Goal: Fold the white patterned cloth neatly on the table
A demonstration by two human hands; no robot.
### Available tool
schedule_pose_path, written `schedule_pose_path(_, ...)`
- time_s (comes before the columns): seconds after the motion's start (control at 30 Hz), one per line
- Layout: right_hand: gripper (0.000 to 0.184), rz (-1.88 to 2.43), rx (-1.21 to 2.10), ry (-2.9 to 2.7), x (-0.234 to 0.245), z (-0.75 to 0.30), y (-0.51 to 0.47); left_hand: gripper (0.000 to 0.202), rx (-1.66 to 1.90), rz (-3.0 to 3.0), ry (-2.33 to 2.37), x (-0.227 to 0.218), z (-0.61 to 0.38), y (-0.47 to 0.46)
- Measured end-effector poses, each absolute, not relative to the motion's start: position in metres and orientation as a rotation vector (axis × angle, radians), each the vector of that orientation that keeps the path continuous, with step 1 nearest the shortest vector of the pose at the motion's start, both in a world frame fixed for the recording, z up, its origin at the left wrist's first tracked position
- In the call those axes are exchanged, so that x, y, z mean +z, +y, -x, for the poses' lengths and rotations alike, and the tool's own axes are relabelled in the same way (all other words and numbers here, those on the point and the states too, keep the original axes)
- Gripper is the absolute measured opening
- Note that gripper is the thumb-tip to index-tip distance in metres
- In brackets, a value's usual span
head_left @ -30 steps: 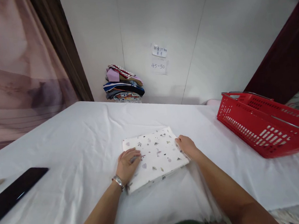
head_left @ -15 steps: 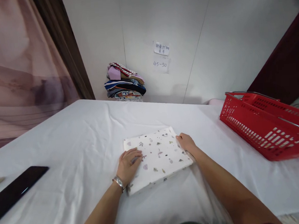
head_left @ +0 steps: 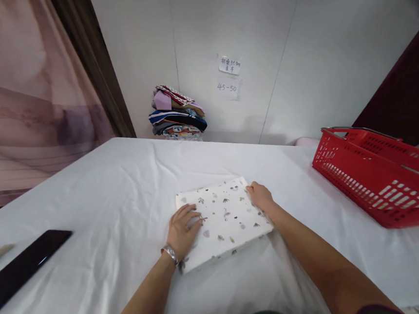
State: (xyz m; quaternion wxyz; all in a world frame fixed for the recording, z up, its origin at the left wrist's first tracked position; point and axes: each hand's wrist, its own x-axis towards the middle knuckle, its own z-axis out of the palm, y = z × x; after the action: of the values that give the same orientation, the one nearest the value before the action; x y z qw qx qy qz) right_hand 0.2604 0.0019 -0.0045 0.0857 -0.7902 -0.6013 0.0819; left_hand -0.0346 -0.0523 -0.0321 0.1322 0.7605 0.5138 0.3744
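My L grip [head_left: 182, 230] is open, fingers lightly spread, palm down on the folded cloth [head_left: 224, 219]; my R grip [head_left: 260, 195] is curled at its right edge, pinching or not I can't tell. Cloth lies nr middle of desk's [head_left: 106, 195] near edge. Best, I think: L press softly, R straighten edge w/o wrinkling layers. Red basket [head_left: 372, 177] is toward desk's right edge; textile pile [head_left: 178, 115] beyond far edge, by pale wall [head_left: 241, 22].

hands [head_left: 183, 231] on folded printed cloth [head_left: 224, 221]; red basket [head_left: 372, 177] right, black slab [head_left: 27, 264] left
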Motion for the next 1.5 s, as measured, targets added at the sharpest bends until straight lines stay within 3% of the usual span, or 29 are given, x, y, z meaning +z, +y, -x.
schedule_pose_path(0.2, 0.029, 2.312, 0.278, -1.775, -0.009, -0.267, 0.005, 0.025, 1.127, -2.214, 1.501, -0.041, 0.036, -0.049)
schedule_pose_path(0.53, 0.024, 2.101, 0.453, -1.695, -0.005, -0.281, -0.002, 0.024, 1.095, -2.237, 1.486, -0.040, 0.037, -0.049)
schedule_pose_path(0.83, 0.033, 1.971, 0.734, -1.536, 0.005, -0.297, -0.064, 0.023, 1.099, -2.206, 1.465, -0.044, 0.037, -0.046)
schedule_pose_path(1.13, 0.017, 2.018, 0.620, -1.557, -0.004, -0.289, -0.080, 0.021, 1.115, -2.203, 1.456, -0.043, 0.037, -0.046)
schedule_pose_path(1.5, 0.012, 1.901, 0.661, -1.541, -0.009, -0.294, -0.082, 0.023, 1.119, -2.221, 1.427, -0.044, 0.038, -0.045)
